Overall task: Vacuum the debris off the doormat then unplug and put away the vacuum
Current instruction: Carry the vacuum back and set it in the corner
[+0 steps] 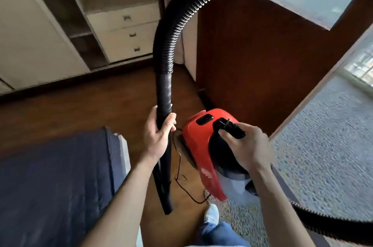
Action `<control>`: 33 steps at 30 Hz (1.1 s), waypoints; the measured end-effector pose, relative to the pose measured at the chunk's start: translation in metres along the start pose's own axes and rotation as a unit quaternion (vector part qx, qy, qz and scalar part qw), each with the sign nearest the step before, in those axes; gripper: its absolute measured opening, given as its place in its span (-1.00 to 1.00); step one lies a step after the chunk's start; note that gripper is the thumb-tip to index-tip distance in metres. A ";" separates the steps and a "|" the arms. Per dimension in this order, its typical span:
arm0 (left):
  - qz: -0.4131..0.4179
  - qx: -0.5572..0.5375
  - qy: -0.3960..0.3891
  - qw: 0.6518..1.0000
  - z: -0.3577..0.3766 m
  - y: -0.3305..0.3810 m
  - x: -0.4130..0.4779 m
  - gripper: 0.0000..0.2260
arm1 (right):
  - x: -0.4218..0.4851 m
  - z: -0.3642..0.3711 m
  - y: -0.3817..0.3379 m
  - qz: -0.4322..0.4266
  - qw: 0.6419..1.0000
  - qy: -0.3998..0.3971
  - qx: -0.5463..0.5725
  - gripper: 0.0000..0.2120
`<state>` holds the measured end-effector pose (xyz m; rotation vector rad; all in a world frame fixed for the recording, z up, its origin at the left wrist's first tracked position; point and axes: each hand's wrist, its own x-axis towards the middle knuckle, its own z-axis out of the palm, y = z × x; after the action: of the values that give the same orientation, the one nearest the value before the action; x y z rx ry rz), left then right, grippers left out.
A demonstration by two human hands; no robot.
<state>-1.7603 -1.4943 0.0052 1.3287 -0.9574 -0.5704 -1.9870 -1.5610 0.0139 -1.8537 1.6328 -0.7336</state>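
The left hand (159,135) is curling its fingers and thumb round the black wand (164,89), holding it upright with its nozzle hanging near the floor. The right hand (244,145) is gripping the black carry handle (232,128) on top of the red vacuum (197,141), which is tilting and looks to be hanging just off the wooden floor in front of the person. The ribbed hose (181,20) is arching high overhead and looping back down on the right. A thin cord (181,182) is trailing on the floor below, close to a white shoe (212,213); where it is plugged in is not showing. A speckled patch (238,218) under the vacuum may be the doormat. This looks like a carrying step, so it is calling for a level canister, a wand held close, and feet staying clear of that cord. A drawer unit (129,32) is standing beyond.
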 end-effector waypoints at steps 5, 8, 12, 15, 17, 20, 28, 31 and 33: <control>-0.002 0.028 0.064 0.998 0.007 -0.009 0.057 -0.92 | 0.074 0.015 -0.027 -0.049 0.998 -0.029 0.003 -0.75; -0.002 0.029 0.099 0.995 0.003 -0.015 0.079 -0.91 | 0.107 0.030 -0.041 -0.082 0.996 -0.038 0.011 -0.75; -0.007 0.031 0.137 0.990 -0.014 -0.024 0.102 -0.87 | 0.143 0.053 -0.062 -0.091 0.994 -0.054 0.015 -0.70; -0.008 0.032 0.157 0.987 -0.030 -0.035 0.121 -0.85 | 0.170 0.072 -0.079 -0.101 0.993 -0.060 0.018 -0.68; -0.009 0.033 0.167 0.985 -0.042 -0.043 0.135 -0.84 | 0.186 0.088 -0.091 -0.108 0.992 -0.063 0.019 -0.68; -0.009 0.039 0.181 0.983 -0.065 -0.058 0.160 -0.81 | 0.211 0.114 -0.109 -0.104 0.992 -0.074 0.025 -0.70; -0.019 0.036 0.193 0.980 -0.147 -0.097 0.275 -0.78 | 0.293 0.216 -0.192 -0.092 0.990 -0.110 0.014 -0.73; -0.020 0.034 0.189 0.981 -0.183 -0.105 0.321 -0.81 | 0.320 0.247 -0.233 -0.099 0.990 -0.104 0.010 -0.78; -0.023 0.037 0.187 0.981 -0.203 -0.109 0.350 -0.83 | 0.339 0.266 -0.255 -0.104 0.990 -0.095 0.013 -0.79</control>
<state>-1.3899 -1.6905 -0.0043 1.4646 -0.6451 -0.3043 -1.5837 -1.8570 0.0250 -2.0270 1.3192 -0.6371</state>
